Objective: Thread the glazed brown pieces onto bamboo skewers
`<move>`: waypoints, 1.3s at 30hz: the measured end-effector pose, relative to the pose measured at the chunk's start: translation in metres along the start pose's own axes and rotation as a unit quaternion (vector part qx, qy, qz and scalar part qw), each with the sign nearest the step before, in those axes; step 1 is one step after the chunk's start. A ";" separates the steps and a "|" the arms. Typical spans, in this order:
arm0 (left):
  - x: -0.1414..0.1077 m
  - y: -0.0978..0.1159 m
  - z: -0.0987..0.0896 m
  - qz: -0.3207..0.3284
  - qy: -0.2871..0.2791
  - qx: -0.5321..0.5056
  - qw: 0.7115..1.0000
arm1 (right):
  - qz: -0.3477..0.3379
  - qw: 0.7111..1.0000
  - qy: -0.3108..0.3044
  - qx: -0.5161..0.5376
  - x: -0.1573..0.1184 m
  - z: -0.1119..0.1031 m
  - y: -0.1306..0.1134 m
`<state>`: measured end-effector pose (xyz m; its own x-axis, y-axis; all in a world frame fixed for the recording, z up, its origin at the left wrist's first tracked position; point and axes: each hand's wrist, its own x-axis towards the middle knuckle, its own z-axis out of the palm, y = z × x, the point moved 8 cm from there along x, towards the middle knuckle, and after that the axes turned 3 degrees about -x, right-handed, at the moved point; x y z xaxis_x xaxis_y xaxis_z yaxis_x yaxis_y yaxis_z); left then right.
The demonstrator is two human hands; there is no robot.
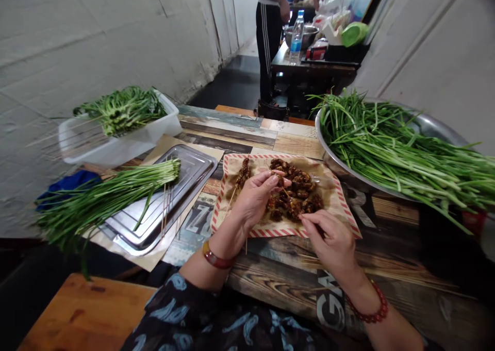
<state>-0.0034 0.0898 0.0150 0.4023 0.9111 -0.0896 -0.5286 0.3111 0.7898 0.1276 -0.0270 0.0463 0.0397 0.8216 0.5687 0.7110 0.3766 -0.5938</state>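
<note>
My left hand (258,194) is closed, its fingertips pinching a dark brown, glossy piece of food (279,180). A thin wooden skewer (286,192) runs from that piece toward my right hand (330,237), whose thumb and fingers are pinched on its lower end. Both hands are above a pile of similar brown pieces (303,186), whose exact kind I cannot tell. The pile lies on a paper sheet (332,176) with a red-striped border. Left of the pile, a loaded skewer (243,173) of brown pieces rests on the paper.
A metal bowl (324,147) of long green stalks (402,145) stands at right. At left, a bundle of green stalks (127,191) and bare skewers lie on a metal tray lid (193,160). Behind is a white tub (154,134) with skewered greens. Another person (268,36) stands at a far table.
</note>
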 end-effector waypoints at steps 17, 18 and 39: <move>0.005 0.042 -0.014 0.121 0.032 0.292 0.948 | 0.059 0.998 0.005 -0.027 0.005 -0.016 0.013; 0.006 0.046 -0.016 0.129 0.033 0.343 0.930 | 0.061 0.998 0.002 -0.028 0.005 -0.016 0.014; 0.002 0.034 -0.015 0.145 -0.080 0.819 0.550 | 0.016 0.999 0.019 -0.036 0.006 -0.013 0.009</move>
<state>-0.0322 0.1066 0.0328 0.6086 0.7820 0.1342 0.7409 -0.6207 0.2567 0.1432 -0.0242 0.0520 0.0900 0.8153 0.5720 0.7578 0.3166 -0.5705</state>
